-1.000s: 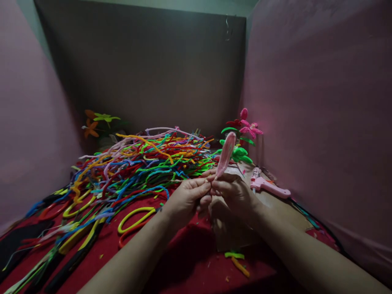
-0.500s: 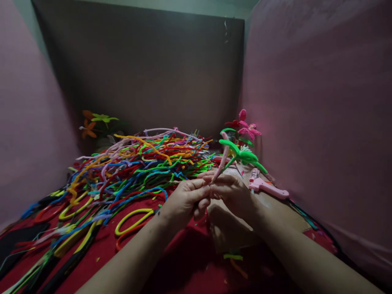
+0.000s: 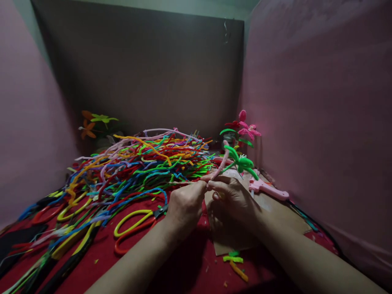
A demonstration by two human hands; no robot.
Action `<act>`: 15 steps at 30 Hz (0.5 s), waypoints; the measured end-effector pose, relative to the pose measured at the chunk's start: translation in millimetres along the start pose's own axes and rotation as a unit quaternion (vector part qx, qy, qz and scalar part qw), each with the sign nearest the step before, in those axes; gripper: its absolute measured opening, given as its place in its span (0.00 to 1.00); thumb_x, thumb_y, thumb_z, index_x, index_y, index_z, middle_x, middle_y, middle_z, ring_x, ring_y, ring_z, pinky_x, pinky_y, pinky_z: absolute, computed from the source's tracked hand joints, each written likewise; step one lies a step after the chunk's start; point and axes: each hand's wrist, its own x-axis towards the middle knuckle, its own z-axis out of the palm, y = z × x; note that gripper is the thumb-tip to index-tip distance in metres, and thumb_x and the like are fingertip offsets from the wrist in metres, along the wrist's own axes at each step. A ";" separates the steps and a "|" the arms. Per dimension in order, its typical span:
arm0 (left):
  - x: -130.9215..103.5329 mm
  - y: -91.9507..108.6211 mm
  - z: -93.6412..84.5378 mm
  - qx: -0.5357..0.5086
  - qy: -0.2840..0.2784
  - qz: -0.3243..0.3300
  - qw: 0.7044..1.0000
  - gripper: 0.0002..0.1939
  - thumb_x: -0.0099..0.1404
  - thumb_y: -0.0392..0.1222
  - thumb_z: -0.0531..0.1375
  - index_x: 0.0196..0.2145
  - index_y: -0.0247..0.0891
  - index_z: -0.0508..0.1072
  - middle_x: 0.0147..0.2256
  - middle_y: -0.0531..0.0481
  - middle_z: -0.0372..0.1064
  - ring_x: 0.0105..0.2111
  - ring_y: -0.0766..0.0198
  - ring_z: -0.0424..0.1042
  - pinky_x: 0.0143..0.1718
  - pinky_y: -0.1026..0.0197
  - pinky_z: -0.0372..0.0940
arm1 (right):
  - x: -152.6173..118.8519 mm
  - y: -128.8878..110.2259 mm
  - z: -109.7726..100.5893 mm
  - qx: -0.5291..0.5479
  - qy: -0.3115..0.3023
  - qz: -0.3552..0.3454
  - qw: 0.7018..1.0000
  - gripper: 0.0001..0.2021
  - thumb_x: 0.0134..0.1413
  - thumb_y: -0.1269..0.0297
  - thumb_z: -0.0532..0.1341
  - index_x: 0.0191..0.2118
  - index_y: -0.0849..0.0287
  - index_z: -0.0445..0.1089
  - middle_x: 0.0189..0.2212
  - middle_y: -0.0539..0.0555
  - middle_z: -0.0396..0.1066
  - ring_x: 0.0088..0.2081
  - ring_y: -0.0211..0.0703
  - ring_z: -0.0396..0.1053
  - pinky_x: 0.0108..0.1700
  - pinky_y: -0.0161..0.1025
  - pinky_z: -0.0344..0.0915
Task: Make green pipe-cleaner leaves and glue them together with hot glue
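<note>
My left hand [image 3: 187, 204] and my right hand [image 3: 233, 198] meet near the middle, fingers pinched close together. A pale pink pipe cleaner [image 3: 223, 161] rises in a curve from where the fingertips meet. My left hand is closed on its lower end. Leaning to the right is a green pipe-cleaner flower [image 3: 243, 162] with a whitish centre; its green stem runs down to my right hand, which is closed at the base. The exact grip is partly hidden behind the fingers. Beside my left wrist lie scissors [image 3: 133, 213] with yellow and red handles.
A large heap of multicoloured pipe cleaners [image 3: 150, 159] covers the back left. A pink glue gun [image 3: 269, 188] rests on cardboard [image 3: 284, 212] at the right. Pink flowers [image 3: 249, 130] and orange flowers [image 3: 88, 128] stand behind. Green and orange scraps [image 3: 237, 267] lie on the red cloth [image 3: 180, 265].
My left hand has turned so its back faces up, and moved slightly left. The green flower and pink pipe cleaner have lowered and shifted right. More of the scissors shows.
</note>
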 end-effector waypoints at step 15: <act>5.2 3.1 -2.5 -0.464 -0.209 -0.230 0.830 0.10 0.58 0.44 0.56 0.25 0.34 0.68 0.14 0.57 0.58 0.10 0.76 0.51 0.13 0.70 0.49 | 0.8 -3.1 0.0 0.014 -0.018 -0.034 0.999 0.04 0.42 0.64 0.64 0.28 0.57 0.74 0.23 0.49 0.68 0.22 0.33 0.57 0.25 0.34 0.53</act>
